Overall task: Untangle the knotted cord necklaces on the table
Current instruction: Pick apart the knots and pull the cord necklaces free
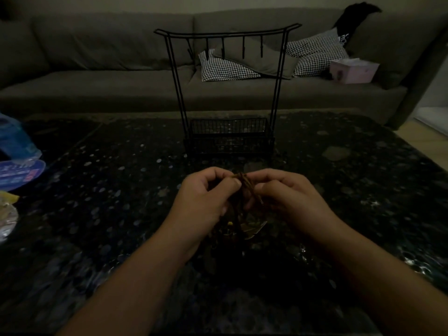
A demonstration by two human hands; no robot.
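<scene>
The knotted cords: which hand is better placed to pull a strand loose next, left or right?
Probably the right hand. Its fingertips pinch the brown cords beside the knot, where strands run down toward it. The left hand grips the bundle from the other side and can steady it.

Dim room, much lost in shadow

The brown knotted cords (243, 190) vanish between both hands; small pendants (252, 229) below are perhaps metal, too dark to tell. The blue plastic packet (14, 141) is cut by the left edge.

Brown knotted cord necklaces (244, 190) hang bunched above the dark table (121, 190).
</scene>
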